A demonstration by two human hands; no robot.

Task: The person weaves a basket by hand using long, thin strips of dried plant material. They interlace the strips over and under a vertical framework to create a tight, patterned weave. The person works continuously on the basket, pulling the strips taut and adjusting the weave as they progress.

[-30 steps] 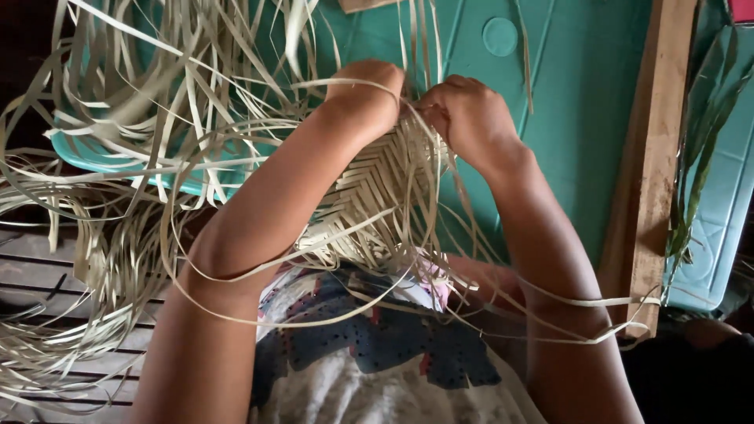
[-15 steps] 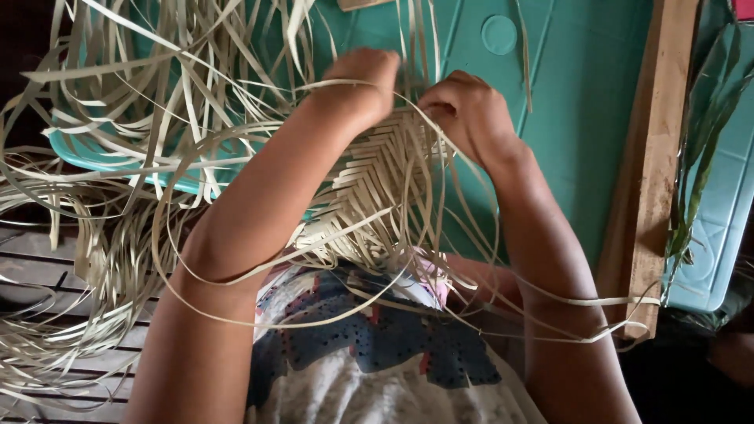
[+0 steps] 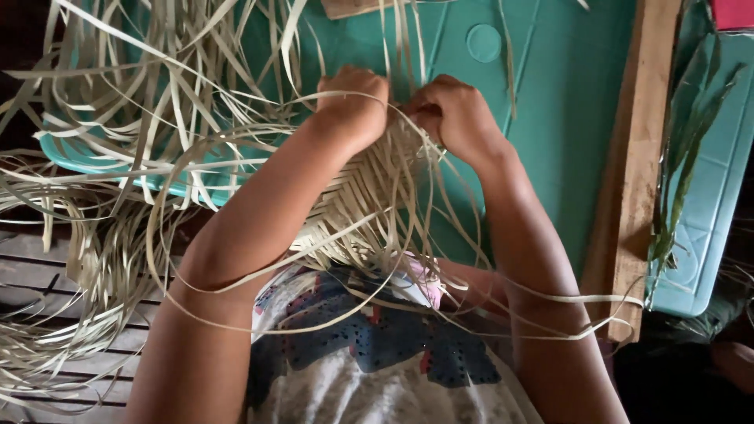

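A partly woven mat of pale dried leaf strips point(image 3: 369, 200) lies over my lap, its loose ends fanning out to the left and top. At the far edge of the weave my left hand point(image 3: 353, 102) is closed around strips. My right hand point(image 3: 455, 114) sits close beside it, fingers pinched on strips at the same edge. Long thin strips loop over both forearms.
A teal plastic surface point(image 3: 550, 118) lies under the work. To its right stands a wooden plank point(image 3: 632, 180), then green leaves point(image 3: 683, 157) on another teal panel. A heap of loose strips point(image 3: 86, 235) covers the slatted wooden floor point(image 3: 47, 275) at left.
Both hands have shifted slightly along the weave's far edge, the left hand moving down a little. The loose strips have swayed.
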